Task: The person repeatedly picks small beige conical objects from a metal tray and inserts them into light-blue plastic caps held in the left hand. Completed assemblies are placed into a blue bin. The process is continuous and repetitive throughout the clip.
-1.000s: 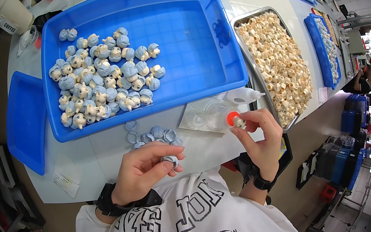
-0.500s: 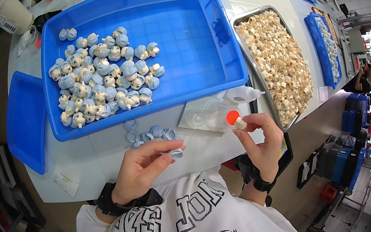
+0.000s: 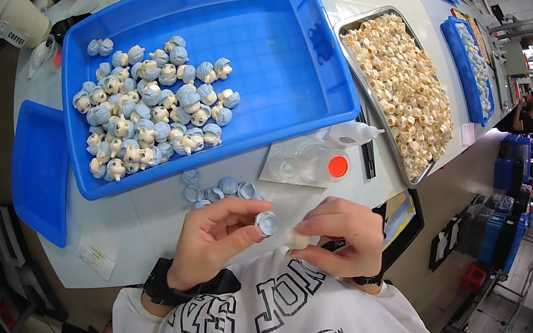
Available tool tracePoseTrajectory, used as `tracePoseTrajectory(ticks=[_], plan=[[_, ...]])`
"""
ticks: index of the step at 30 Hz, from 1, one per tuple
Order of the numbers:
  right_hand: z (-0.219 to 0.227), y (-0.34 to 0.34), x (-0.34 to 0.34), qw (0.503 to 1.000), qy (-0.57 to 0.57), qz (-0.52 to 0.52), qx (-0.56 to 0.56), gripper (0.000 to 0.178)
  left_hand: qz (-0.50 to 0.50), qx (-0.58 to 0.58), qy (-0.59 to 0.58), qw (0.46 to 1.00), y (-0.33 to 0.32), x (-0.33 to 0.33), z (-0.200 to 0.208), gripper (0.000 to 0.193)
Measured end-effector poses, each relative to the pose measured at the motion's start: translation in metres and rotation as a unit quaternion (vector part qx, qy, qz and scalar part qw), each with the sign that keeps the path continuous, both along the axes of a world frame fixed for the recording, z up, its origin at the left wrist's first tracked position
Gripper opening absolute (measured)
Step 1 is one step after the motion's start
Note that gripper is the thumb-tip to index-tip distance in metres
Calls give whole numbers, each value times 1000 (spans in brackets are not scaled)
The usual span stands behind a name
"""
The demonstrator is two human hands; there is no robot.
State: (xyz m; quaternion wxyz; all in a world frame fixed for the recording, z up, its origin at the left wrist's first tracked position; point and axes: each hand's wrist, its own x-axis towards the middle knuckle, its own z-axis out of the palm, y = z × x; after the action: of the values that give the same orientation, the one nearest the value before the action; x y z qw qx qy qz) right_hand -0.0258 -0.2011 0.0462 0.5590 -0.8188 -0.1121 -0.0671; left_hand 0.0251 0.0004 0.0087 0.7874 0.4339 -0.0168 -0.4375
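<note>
Between the thumb and fingers of my left hand (image 3: 209, 242) is a small light blue doll hair piece (image 3: 266, 224), its hollow side facing up. My right hand (image 3: 349, 233) pinches a cream doll face piece (image 3: 296, 238), slightly blurred, just right of the blue piece and apart from it. Past my left hand, several loose blue hair pieces (image 3: 228, 186) lie on the table. Beyond them a large blue tub (image 3: 274, 76) holds many joined doll heads (image 3: 135, 120) with cream faces and blue hair. A metal tray (image 3: 376, 109) full of cream face pieces (image 3: 398, 78) stands on the right.
A clear jar with an orange-red end (image 3: 338, 167) and a white squeeze bottle (image 3: 354, 133) stand between tub and metal tray. At the left is a smaller blue bin (image 3: 40, 173), with a paper slip (image 3: 97, 259) near it. Other filled blue trays (image 3: 473, 70) stand far right.
My right hand has moved left and toward me, away from the jar, carrying the cream face piece. My left hand has turned the blue hair piece so its hollow shows.
</note>
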Motion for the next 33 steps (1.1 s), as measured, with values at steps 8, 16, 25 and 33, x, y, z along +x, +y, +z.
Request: tracePoseTrajectory(ticks=[8,16,25,33], plan=[[-6,2,9,999,-23,34,-25,34,10,-4,-54,998,1,-2,-3,31],[-16,5,11,996,-16,67,-63,37,-13,6,-28,999,-1,-1,-4,29],[-30,27,8,982,-124,-47,-134,40,17,29,-67,997,-10,-3,6,41],[-37,26,6,984,-139,-29,-105,28,-51,28,-58,997,-8,0,7,42]])
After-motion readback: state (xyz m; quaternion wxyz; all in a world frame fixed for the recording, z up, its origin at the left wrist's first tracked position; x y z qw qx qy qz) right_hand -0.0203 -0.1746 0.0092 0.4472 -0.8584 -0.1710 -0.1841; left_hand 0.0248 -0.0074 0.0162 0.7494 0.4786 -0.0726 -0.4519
